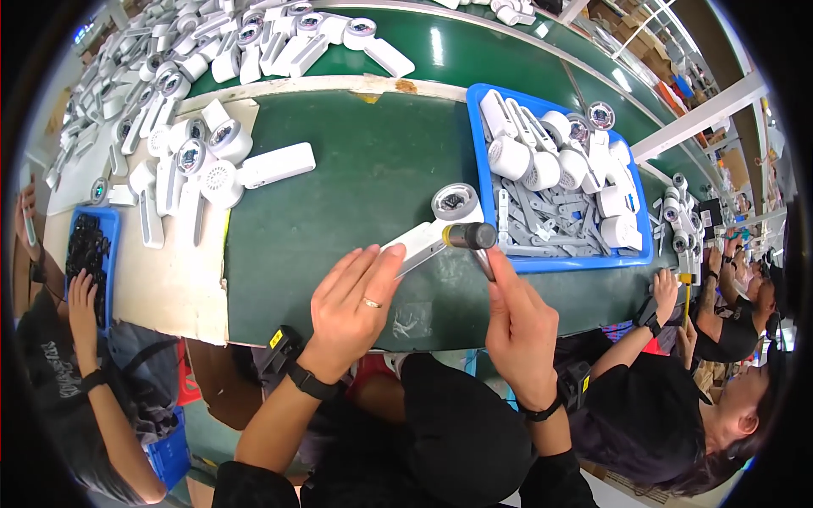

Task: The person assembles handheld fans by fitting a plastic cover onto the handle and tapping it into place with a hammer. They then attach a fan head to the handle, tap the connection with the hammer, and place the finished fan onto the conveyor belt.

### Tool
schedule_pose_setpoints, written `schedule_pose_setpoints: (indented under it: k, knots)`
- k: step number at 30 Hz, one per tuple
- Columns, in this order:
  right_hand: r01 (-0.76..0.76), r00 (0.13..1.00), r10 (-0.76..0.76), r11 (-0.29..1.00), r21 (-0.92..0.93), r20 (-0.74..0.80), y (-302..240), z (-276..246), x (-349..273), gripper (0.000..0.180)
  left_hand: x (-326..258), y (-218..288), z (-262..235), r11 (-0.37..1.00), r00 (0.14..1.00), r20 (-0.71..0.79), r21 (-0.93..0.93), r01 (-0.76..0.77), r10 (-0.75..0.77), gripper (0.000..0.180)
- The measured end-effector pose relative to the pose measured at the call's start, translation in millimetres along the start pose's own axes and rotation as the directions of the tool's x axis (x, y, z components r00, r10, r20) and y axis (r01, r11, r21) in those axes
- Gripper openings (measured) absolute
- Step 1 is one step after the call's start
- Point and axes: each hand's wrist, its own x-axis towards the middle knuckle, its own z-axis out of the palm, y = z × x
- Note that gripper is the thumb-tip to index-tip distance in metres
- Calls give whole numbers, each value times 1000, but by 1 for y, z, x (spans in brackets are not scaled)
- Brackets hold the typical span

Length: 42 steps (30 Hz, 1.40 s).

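Observation:
A white handheld fan housing [421, 245] lies on the green mat, its round open head [456, 202] pointing away from me. My left hand [356, 292] holds its handle, fingers stretched along the top and the thumb side partly hidden. In my right hand [521, 326] is a small mallet [470, 236] with a black and yellow head. The mallet head sits over the joint between handle and round head; whether it touches cannot be told. My right fingers are closed round the mallet's metal shaft. A crumpled scrap of clear plastic [412, 322] lies between my hands.
A blue tray [566, 264] of white housings and grey strips stands at the right. More fan housings [222, 182] lie at the left, with a large heap [169, 85] behind. Co-workers sit on both sides; one hand [82, 305] rests by a blue bin [108, 222] of black parts.

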Motion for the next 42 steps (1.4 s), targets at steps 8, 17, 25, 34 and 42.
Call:
schedule_pose_setpoints:
  k: [8,17,25,34,42]
  knots:
    - [-1,999,0,1000,31,36,6,-3,-9,38,-2,-1,-3,996,998,-14,58,-61,62,78]
    - [71,996,-69,997,43,-49,23,2,-22,46,-1,-1,0,984,994,-13,143,-103,106,77]
    - [-481,876,398,705,521,272,47,10,-29,39,-6,-1,5,999,997,-66,18,49,-47,88]
    - [-498,867,363,620,606,341,69,23,-36,32,10,8,-1,956,948,144,119,267,-283,68]
    - [-487,873,337,576,657,351,76,23,-38,32,69,15,4,815,649,503,258,518,-571,49]
